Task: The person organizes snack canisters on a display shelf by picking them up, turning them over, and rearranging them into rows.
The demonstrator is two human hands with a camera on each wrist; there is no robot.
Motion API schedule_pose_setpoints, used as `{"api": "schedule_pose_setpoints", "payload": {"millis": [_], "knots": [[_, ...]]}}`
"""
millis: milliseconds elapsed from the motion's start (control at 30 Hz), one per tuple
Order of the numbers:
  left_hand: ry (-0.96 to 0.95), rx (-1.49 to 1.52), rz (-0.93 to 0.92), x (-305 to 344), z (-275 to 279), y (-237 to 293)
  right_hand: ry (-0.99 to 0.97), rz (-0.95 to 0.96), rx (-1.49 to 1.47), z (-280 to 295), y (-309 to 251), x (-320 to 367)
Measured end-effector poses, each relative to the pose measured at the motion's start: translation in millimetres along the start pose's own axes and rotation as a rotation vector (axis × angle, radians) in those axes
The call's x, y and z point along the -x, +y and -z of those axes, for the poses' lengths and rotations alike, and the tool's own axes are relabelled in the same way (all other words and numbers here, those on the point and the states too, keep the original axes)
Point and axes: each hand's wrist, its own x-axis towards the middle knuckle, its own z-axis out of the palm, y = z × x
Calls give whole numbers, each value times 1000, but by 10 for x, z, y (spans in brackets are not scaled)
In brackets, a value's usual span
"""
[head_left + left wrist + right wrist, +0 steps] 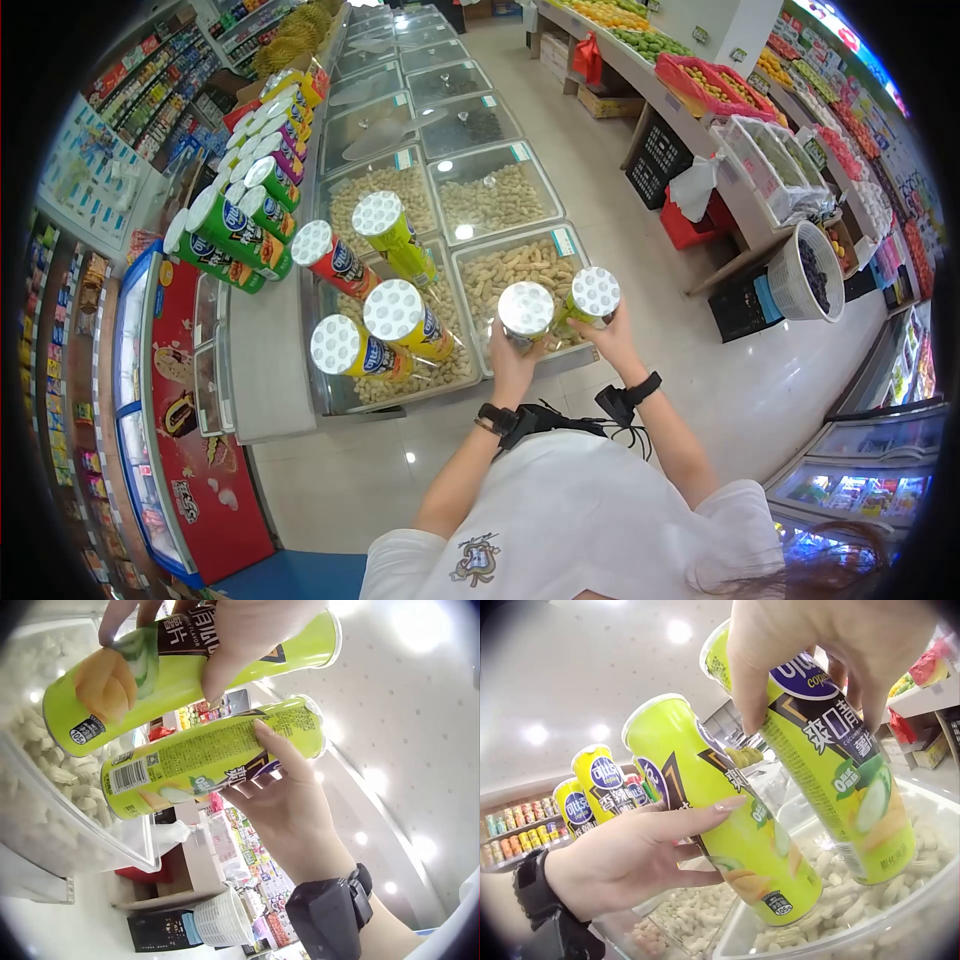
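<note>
My left hand (pixel 514 365) grips a lime-green potato chip can (pixel 172 675) with a silvery lid, its fingers wrapped round the side. Close beside it, my right hand (pixel 614 340) holds a second lime-green chip can (pixel 840 765), thumb and fingers on opposite sides near its top. Both cans bear cucumber and chip pictures and tilt over a clear-covered bin of peanuts (pixel 500 275). To the left, a red can (pixel 338 262), a third lime-green can (pixel 400 240) and two yellow cans (pixel 410 320) (pixel 355 348) stand on the neighbouring peanut bin.
Rows of covered bins (pixel 450 85) run away ahead. Stacked green chip cans (pixel 235 235) line the ledge at left, beside a red freezer (pixel 195 420). Across the aisle stand a fruit counter (pixel 690 90) and a white basket (pixel 800 280). Tiled floor (pixel 640 400) lies between.
</note>
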Motion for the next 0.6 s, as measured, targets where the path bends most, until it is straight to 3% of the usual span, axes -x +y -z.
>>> {"api": "schedule_pose_setpoints", "payload": {"millis": [400,600], "knots": [[38,-197,-52,-69,-62,-140,13,-52,7,80,222,-42],[3,-153,-52,-115,-14,-150,-19,-14,-20,50,246,-106]]}}
